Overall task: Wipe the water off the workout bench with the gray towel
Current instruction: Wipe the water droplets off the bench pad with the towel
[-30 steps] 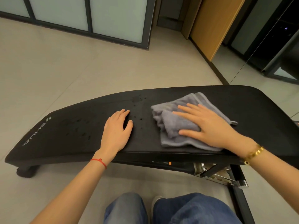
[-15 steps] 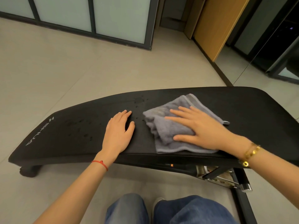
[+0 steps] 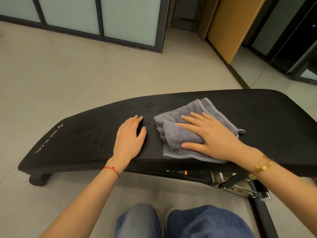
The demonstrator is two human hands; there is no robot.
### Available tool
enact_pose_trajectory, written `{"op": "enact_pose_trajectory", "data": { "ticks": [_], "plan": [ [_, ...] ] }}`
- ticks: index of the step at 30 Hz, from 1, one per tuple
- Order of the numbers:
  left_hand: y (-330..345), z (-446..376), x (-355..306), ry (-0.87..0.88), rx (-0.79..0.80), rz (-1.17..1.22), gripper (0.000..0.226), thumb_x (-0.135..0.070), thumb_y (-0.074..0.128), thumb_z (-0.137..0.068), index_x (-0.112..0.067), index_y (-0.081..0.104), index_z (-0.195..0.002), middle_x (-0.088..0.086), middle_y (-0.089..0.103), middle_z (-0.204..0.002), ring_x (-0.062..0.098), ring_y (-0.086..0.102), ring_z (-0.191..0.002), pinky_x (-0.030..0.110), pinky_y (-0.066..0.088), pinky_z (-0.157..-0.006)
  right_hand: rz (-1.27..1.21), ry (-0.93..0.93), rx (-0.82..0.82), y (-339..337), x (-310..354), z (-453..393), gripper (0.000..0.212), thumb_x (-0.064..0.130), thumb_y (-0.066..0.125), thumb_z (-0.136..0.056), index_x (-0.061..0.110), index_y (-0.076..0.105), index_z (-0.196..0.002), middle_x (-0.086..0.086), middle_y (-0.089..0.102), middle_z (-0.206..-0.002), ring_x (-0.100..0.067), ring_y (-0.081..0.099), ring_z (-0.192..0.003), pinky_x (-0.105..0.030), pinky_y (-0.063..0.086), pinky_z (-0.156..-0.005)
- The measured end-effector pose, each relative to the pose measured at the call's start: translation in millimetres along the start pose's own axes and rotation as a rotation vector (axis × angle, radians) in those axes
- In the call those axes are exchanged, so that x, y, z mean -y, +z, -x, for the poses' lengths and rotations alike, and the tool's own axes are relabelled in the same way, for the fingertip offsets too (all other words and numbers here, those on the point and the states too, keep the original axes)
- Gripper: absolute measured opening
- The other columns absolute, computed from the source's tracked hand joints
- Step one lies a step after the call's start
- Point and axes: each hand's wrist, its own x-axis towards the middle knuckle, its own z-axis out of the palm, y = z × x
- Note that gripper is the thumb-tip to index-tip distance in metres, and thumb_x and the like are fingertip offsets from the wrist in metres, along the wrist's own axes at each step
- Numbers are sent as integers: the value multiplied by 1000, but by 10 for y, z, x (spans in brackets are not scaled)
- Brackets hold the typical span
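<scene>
From my remote seat, the head camera looks down on a black workout bench (image 3: 257, 117) lying low across a pale tiled floor (image 3: 85, 79); the right hand (image 3: 212, 140) presses flat on the gray towel (image 3: 178, 134), fingers spread wide, gripping nothing; the towel lies crumpled on the middle of the pad, reaching its near edge; the left hand (image 3: 130, 140) rests palm down on bare pad just beside the towel, fingers loosely together, also empty; water droplets (image 3: 151, 107) dot the surface beyond and to the left of that hand; a red string bracelet (image 3: 111, 170) circles the left wrist, a gold bracelet (image 3: 262, 165) the right; blue-jeaned knees (image 3: 197, 222) fill the lower frame; frosted glass panels (image 3: 130, 18) line the far wall.
</scene>
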Motion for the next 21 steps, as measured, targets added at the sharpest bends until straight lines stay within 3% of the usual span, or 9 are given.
{"op": "enact_pose_trajectory", "data": {
  "ticks": [5,9,16,19,21],
  "plan": [
    [0,-3,-15,-6,11,-11,50,-39,38,-100,-25,36,-147,-4,32,-155,14,23,-146,40,19,-121,-18,197,-81,-200,-564,-33,80,81,29,-82,33,41,-145,2,38,-155,-21,30,-145,-44,22,-120],
    [-18,11,-39,-13,11,-8,50,-39,37,-100,-26,36,-148,-5,32,-156,14,23,-146,39,18,-121,105,402,-83,-18,-687,-459,73,71,35,-88,29,39,-147,-3,36,-156,-30,26,-146,-50,15,-119],
    [-21,5,-25,-11,18,-15,50,-39,37,-100,-25,36,-148,-4,32,-156,15,23,-146,41,19,-121,12,114,-64,-86,-98,332,76,80,22,-83,40,34,-147,10,31,-156,-16,22,-148,-42,13,-123],
    [-21,6,-30,-10,20,-18,50,-39,37,-100,-25,35,-148,-4,32,-156,15,23,-146,41,19,-121,-31,156,-81,-202,-307,494,76,80,28,-82,39,38,-145,9,34,-155,-14,26,-146,-36,15,-121],
    [-21,6,-33,-13,21,-21,50,-39,37,-100,-25,35,-148,-4,31,-156,16,23,-146,41,18,-121,-17,231,-103,-240,-565,274,77,79,33,-83,33,44,-144,3,39,-154,-19,32,-143,-40,20,-119]
  ]
}}
